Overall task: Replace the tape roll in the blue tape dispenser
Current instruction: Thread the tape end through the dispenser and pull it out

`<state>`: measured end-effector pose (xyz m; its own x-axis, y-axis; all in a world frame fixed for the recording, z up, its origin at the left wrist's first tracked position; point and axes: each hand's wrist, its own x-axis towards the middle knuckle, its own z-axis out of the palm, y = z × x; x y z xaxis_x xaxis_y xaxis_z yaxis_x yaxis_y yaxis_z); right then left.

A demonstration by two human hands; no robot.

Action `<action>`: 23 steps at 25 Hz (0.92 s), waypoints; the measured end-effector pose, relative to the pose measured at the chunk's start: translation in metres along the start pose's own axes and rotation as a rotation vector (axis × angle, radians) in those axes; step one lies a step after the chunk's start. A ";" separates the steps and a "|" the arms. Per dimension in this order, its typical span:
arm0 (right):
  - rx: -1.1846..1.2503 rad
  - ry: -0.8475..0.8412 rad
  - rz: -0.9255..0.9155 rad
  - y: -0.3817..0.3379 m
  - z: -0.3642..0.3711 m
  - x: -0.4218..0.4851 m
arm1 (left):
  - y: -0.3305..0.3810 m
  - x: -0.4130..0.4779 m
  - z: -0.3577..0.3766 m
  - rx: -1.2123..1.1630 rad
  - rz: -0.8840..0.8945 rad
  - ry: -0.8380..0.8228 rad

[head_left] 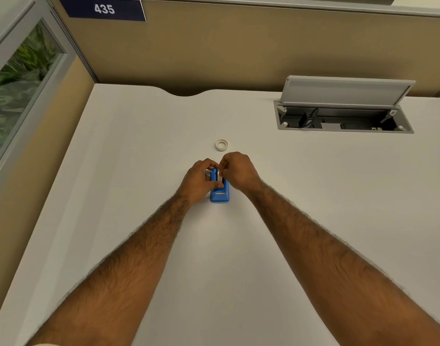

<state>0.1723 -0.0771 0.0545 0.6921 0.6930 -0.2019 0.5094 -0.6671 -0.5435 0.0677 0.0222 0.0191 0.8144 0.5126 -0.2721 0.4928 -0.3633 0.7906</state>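
Observation:
The blue tape dispenser (220, 194) stands on the white desk (139, 171) in the middle of the view, its cutter end toward me. My left hand (197, 182) grips the dispenser's left side. My right hand (236, 172) pinches a whitish tape roll (219, 174) sitting at the dispenser's top opening. How deep the roll sits is hidden by my fingers. A second small white tape ring (221, 145) lies flat on the desk just beyond my hands, untouched.
An open cable hatch (343, 118) with a raised grey lid (346, 92) is set into the desk at the back right. A tan partition wall (238, 51) runs along the back edge. A glass panel (16, 78) stands on the left.

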 end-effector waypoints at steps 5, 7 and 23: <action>-0.066 -0.004 -0.014 -0.004 -0.001 0.001 | -0.001 0.001 0.000 -0.002 0.002 0.001; -0.070 -0.008 -0.004 -0.004 0.000 0.000 | -0.002 0.002 0.001 0.003 0.007 0.003; 0.118 -0.007 -0.005 0.004 -0.003 -0.011 | -0.008 0.007 0.005 0.022 0.036 0.017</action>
<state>0.1678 -0.0884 0.0567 0.6858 0.6985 -0.2047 0.4489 -0.6272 -0.6365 0.0704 0.0249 0.0083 0.8266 0.5119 -0.2339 0.4699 -0.3989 0.7875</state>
